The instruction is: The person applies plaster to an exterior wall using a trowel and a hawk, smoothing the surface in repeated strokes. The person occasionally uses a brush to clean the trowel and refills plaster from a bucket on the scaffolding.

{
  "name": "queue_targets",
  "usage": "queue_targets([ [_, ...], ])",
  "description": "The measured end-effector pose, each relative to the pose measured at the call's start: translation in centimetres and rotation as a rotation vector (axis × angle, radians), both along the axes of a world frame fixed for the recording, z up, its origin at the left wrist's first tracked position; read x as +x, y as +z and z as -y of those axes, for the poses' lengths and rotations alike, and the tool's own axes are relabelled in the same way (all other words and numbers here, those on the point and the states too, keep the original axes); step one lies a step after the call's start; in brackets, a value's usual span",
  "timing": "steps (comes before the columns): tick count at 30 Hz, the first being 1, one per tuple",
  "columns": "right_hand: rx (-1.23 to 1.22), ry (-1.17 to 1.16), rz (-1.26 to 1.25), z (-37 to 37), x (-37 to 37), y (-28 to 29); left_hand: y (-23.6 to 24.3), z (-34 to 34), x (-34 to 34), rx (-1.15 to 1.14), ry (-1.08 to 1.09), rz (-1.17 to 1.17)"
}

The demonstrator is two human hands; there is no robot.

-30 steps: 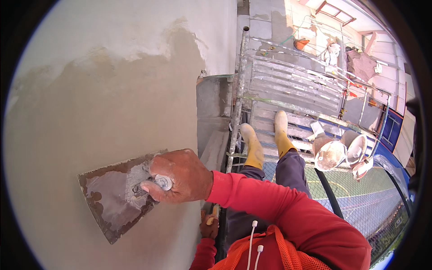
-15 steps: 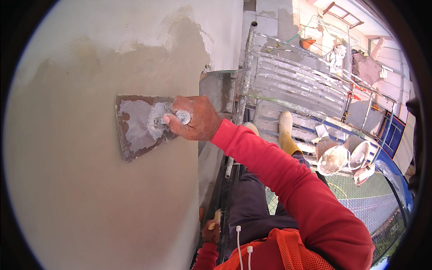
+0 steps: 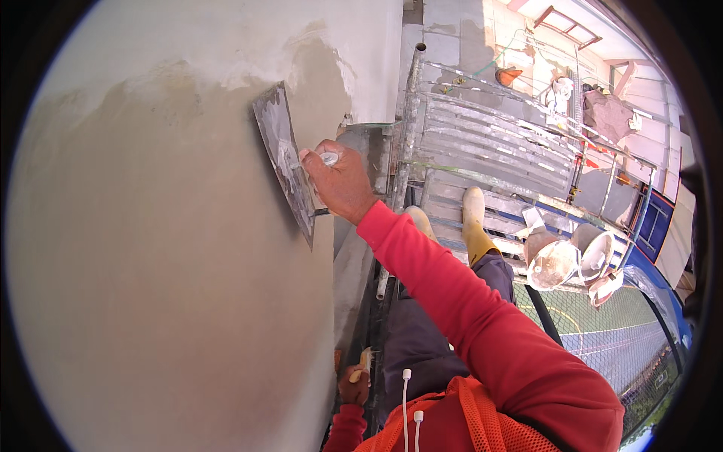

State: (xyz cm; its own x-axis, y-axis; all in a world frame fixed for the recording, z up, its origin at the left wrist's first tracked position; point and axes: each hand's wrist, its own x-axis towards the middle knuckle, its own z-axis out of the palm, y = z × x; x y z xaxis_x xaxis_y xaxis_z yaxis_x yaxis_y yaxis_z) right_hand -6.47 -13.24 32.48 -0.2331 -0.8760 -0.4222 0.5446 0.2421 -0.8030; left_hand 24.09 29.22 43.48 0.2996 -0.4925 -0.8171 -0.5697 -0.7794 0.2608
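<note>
My right hand (image 3: 336,178) grips the handle of a steel plastering trowel (image 3: 282,152), whose blade is tilted against the wall (image 3: 151,248) just below the ragged border between damp beige plaster and whiter surface. Down beside the wall's edge, my left hand (image 3: 352,383) is closed on a pale yellow tool (image 3: 364,362), possibly a brush; its far part is hard to make out.
I stand in yellow boots (image 3: 476,226) on slatted scaffold planks (image 3: 452,200) with pipe rails (image 3: 412,120). Two plaster-smeared buckets (image 3: 552,262) stand at right. Beyond lie an orange object (image 3: 507,75), clothing (image 3: 606,113) and mesh fencing (image 3: 602,324) over a court far below.
My right hand and trowel have moved up the wall and rightward, and the blade has turned from horizontal to steeply angled, nearly upright in view. My left hand stays low by the wall edge.
</note>
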Motion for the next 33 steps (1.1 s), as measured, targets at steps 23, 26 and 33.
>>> queue_targets([
  [23,0.123,-0.048,0.04,1.1,-0.4,0.5,-0.3,-1.1,-0.6,0.041,0.178,-0.027],
  [26,-0.141,-0.066,-0.198,0.2,0.2,5.7,0.0,-0.7,-1.2,0.013,0.17,-0.052],
  [33,-0.516,0.074,-0.395,-4.4,0.7,15.4,-1.0,0.2,-1.2,-0.022,0.172,-0.091],
])
